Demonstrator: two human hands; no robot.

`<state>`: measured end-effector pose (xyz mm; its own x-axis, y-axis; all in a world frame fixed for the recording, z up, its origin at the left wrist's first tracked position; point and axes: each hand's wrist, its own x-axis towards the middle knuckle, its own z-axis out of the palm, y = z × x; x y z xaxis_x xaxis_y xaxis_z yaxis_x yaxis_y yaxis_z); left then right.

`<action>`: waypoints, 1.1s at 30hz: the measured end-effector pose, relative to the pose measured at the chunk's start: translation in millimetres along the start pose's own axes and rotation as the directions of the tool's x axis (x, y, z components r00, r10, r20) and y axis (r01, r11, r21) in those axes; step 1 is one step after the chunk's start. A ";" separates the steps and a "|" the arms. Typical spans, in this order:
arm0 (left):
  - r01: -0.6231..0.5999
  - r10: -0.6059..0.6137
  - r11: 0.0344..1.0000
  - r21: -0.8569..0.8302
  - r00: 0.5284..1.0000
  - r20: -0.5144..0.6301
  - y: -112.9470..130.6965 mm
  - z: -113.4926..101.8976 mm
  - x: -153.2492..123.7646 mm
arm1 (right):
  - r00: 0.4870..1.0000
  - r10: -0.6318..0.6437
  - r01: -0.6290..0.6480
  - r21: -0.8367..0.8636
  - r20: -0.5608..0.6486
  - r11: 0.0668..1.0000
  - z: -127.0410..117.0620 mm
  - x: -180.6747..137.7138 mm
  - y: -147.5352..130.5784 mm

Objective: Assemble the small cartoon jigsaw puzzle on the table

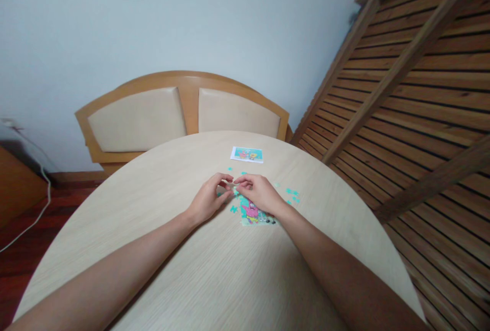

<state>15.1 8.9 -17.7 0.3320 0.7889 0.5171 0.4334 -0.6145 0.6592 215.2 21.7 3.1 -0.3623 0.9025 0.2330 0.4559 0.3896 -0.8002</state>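
A partly joined jigsaw puzzle [251, 212] lies flat on the round table, showing a pink starfish cartoon figure on turquoise. My right hand [259, 193] hovers over its upper part, hiding some of it, with the fingertips pinched. My left hand [211, 197] is just left of the puzzle, fingers curled towards the thumb. The fingertips of both hands meet around a small pale puzzle piece [234, 184], mostly hidden by them. Loose turquoise pieces [233, 209] lie below my left fingertips, and others are scattered about both hands.
A printed picture card [247, 155] with two cartoon figures lies beyond my hands. More loose pieces [292, 192] are to the right on the pale wooden table [153, 249]. Behind stands a padded bench back [191, 111] against the wall; a slatted wooden frame [406, 91] leans at right.
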 end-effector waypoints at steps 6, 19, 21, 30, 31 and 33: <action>-0.243 0.197 0.954 0.175 0.950 0.244 13.0 -1.4 -3.3 | 0.995 0.102 -0.101 -0.047 0.009 0.994 -25.5 2.5 16.1; -0.372 0.252 0.899 0.233 0.873 0.418 21.1 -1.8 -5.3 | 0.989 0.119 -0.116 -0.040 0.084 0.992 -22.1 0.6 25.0; -0.371 0.254 0.900 0.230 0.873 0.416 21.2 -1.5 -5.5 | 0.990 0.105 -0.100 -0.053 0.092 0.994 -21.9 -0.3 23.8; -0.377 0.254 0.895 0.238 0.871 0.421 20.2 -0.7 -6.5 | 0.996 0.049 -0.033 -0.213 0.072 0.976 -23.3 -2.9 22.9; -0.377 0.254 0.895 0.240 0.871 0.422 20.1 -1.0 -6.5 | 0.996 0.042 -0.024 -0.227 0.073 0.974 -23.6 -3.2 22.6; -0.379 0.256 0.894 0.240 0.870 0.422 20.4 -1.7 -6.5 | 0.996 0.023 -0.001 -0.254 0.081 0.967 -24.5 -3.7 21.5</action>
<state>20.4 -8.8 -6.6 0.7534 0.5310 0.3878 0.4622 -0.8472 0.2621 246.3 31.2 -1.4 -0.4168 0.8931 0.1693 0.6478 0.4224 -0.6340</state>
